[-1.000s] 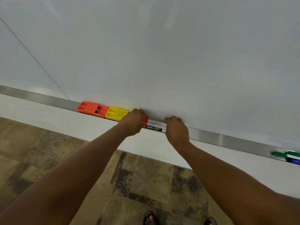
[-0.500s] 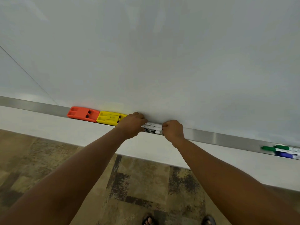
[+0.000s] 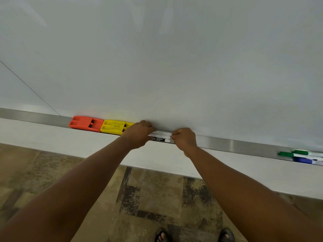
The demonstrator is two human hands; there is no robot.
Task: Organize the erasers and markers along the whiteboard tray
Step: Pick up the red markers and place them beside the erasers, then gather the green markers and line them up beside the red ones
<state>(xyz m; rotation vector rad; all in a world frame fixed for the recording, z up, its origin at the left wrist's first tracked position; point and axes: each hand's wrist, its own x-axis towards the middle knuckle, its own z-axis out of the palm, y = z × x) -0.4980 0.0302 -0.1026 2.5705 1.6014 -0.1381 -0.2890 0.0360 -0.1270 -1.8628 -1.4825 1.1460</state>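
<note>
Both my hands are down on the tray (image 3: 227, 144), the steel ledge along the bottom of the whiteboard (image 3: 157, 58). My left hand (image 3: 139, 134) is curled over one end of a bunch of markers (image 3: 161, 136), fingers wrapped on them, so that grip is closed on the markers. My right hand (image 3: 185, 138) is a fist pinching the other end of the same bunch, grip closed on the markers too. Only the white barrels show between the hands, with a black label on the nearest one; looks like three markers side by side, but the hands cover the ends so the count is unsure. They lie flat in the tray, lengthwise along it.

Left of my left hand, in the tray: yellow eraser (image 3: 116, 126), its right end under my knuckles, and orange eraser (image 3: 85, 123) touching the yellow one end to end. Both lie flat against the board.

Far right end of the tray, well apart from my right hand: two green markers (image 3: 286, 154) and a blue marker (image 3: 303, 160), lying together lengthwise, caps pointing toward my hands, barrels cut off by the frame edge.

Below the tray, a white wall strip, then patterned carpet (image 3: 153, 198). My feet in sandals (image 3: 161, 235) show at the bottom edge.
</note>
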